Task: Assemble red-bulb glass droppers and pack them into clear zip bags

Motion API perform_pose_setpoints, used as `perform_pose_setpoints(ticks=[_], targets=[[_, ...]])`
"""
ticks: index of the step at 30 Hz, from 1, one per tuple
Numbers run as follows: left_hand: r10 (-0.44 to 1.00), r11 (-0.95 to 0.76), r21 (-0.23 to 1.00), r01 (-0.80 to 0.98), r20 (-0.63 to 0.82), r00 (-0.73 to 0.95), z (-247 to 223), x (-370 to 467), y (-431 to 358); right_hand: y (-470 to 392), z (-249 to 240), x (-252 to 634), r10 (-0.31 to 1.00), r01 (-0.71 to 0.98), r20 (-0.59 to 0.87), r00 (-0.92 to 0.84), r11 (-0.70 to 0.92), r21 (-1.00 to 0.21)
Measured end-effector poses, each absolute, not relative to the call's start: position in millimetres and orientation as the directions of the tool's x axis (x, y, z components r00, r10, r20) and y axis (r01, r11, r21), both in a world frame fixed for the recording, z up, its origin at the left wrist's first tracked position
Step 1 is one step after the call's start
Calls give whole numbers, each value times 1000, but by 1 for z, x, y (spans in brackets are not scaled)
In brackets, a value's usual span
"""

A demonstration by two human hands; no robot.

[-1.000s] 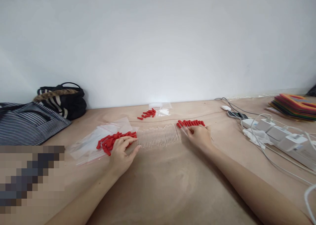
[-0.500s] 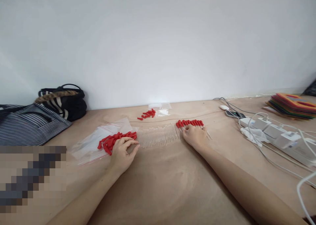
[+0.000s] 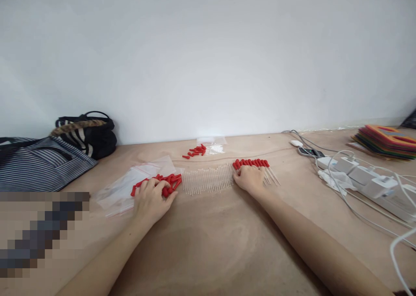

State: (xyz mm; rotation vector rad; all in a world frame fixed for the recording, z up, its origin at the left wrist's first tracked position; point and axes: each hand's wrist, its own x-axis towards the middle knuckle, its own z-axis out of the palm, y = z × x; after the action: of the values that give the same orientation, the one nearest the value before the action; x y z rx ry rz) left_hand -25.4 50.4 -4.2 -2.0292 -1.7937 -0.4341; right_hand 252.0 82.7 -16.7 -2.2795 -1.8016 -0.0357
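Observation:
On the left, my left hand [image 3: 150,201] reaches over a pile of red rubber dropper bulbs [image 3: 174,181], fingers bent and thumb apart, touching the bulbs. The bulbs lie partly on clear plastic bags [image 3: 118,187]. Thin clear tubes [image 3: 208,179], like glass dropper tubes, lie side by side in a row between my hands. At the row's right end, my right hand [image 3: 251,179] rests with fingers curled together; what they pinch is hidden. Just behind it is a line of tubes with red bulbs on their ends [image 3: 256,162].
Several more red bulbs [image 3: 195,150] lie near the wall beside a clear bag [image 3: 216,148]. To the right are a power strip with white chargers [image 3: 364,174], cables and a dark device [image 3: 310,152]. Coloured sheets [image 3: 386,142] are stacked far right; a striped bag [image 3: 48,161] stands left.
My left hand has moved left and deeper over the bulb pile. My right hand has shifted slightly left, toward the bare tubes, uncovering more of the tubes with bulbs.

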Motion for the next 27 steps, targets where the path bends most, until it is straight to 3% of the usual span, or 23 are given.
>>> perform_pose_setpoints(ticks=[8, 14, 19, 24, 27], targets=[[837, -149, -116, 982, 513, 187, -14, -16, 62, 98, -7, 247, 968, 961, 38, 247, -240, -139], [865, -137, -85, 987, 475, 161, -14, -10, 65, 95, -6, 249, 977, 971, 31, 209, -204, -129], [862, -114, -138, 984, 479, 167, -14, -7, 60, 74, -2, 256, 987, 982, 67, 144, -134, -134], [862, -110, -146, 983, 478, 167, -18, -9, 64, 37, -3, 259, 928, 978, 327, -180, 203, -39], [842, -122, -124, 985, 512, 169, -14, -9, 62, 21, -8, 259, 853, 920, 368, -370, 391, 21]])
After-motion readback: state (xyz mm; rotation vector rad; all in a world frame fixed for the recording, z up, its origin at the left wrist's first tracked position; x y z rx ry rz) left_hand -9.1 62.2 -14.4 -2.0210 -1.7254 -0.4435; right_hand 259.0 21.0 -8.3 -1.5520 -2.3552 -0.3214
